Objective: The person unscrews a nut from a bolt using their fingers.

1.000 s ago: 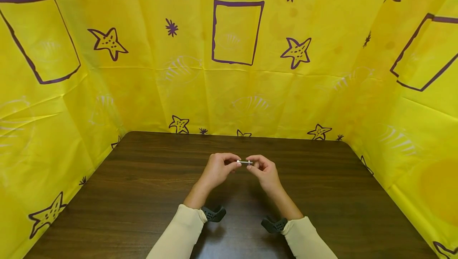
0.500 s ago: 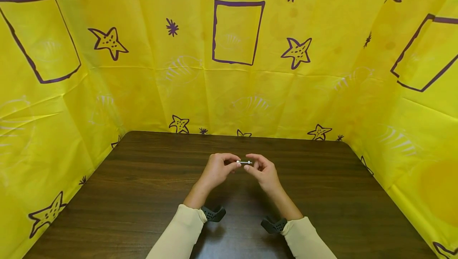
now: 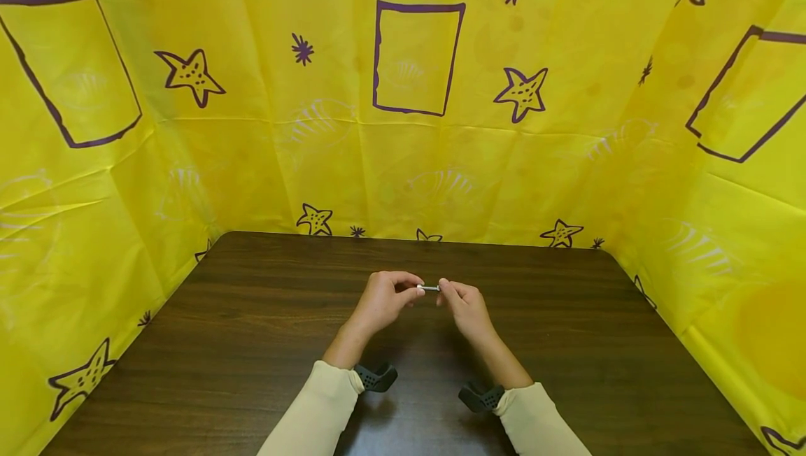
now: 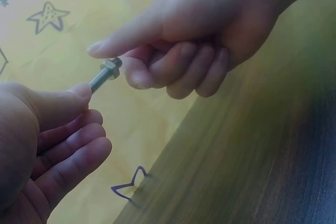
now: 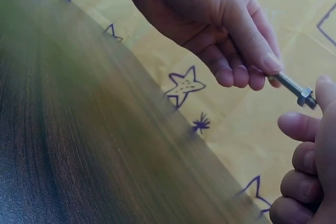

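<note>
My left hand (image 3: 383, 302) pinches the head end of a silver metal bolt (image 3: 429, 288) between thumb and forefinger. Its threaded shank points right, toward my right hand (image 3: 471, 310). Near the bolt's free end sits a hex nut (image 4: 109, 68), threaded on, with a short bit of thread beyond it in the right wrist view (image 5: 312, 102). My right thumb lies over the nut and the curled forefinger is under it, at the bolt's tip. The other right fingers are curled in. The bolt's head is hidden by my left fingers.
Both hands are above a dark wood-grain table (image 3: 252, 344). Yellow cloth (image 3: 428, 162) printed with purple starfish and frames hangs behind and at both sides. Each wrist wears a dark strap-on device (image 3: 376, 377), below light sleeves (image 3: 315, 407).
My right thumb and forefinger, parted around the nut half a second ago, have closed in on the bolt's end, the thumb moving up over it. My left hand stays almost still.
</note>
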`<state>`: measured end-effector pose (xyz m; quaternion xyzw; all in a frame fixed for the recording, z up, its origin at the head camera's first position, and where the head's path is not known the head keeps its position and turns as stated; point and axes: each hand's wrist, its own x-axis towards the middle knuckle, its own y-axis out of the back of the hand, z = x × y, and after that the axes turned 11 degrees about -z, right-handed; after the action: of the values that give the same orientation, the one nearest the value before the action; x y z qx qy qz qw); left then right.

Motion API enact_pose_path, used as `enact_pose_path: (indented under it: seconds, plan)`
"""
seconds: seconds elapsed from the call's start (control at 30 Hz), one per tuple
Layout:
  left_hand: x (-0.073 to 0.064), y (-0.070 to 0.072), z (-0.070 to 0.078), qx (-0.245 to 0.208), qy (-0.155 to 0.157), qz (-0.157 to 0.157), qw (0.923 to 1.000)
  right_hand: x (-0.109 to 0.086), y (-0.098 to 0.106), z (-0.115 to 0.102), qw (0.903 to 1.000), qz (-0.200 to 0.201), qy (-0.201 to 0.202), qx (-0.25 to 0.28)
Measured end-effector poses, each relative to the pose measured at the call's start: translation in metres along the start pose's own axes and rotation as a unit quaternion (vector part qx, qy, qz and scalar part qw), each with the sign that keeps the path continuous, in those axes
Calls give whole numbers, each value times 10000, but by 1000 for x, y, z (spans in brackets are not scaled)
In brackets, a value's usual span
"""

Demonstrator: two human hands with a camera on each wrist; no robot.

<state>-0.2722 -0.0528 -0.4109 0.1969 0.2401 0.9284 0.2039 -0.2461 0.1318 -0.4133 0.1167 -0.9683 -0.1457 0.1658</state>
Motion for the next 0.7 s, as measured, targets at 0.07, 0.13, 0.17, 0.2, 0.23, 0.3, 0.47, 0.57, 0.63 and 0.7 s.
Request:
enact_pose_path:
  seconds: [0.07, 0.13, 0.17, 0.2, 0.23, 0.3, 0.47, 0.57, 0.63, 0.7]
  plan:
    - [0, 0, 0, -12, -23, -19, 10000, 0, 0, -1, 9999, 10, -53, -102]
    - [0, -1, 0, -24, -49, -25, 10000, 0, -1, -2, 9999, 3, -89, -112]
    - [0, -1, 0, -24, -63, -26, 10000, 0, -1, -2, 9999, -5, -89, -104]
    - [0, -1, 0, -17, -80, -25, 10000, 0, -1, -3, 9999, -16, -94, -75]
    - [0, -1, 0, -15, -101, -20, 9999, 0, -1, -3, 9999, -35, -96, -23]
    - [0, -2, 0, -7, -105, -9, 9999, 0, -1, -3, 9999, -67, -95, 52]
    - [0, -2, 0, 6, -60, -16, 10000, 0, 0, -3, 9996, -84, -74, 254]
    - [0, -3, -1, 52, -46, -2, 10000, 0, 1, -2, 9992, -81, -71, 374]
    - [0, -2, -2, 87, -71, 20, 9999, 1, 1, -2, 9990, -90, -63, 441]
    - [0, -2, -2, 111, -84, 37, 9999, 1, 0, -2, 9987, -103, -40, 503]
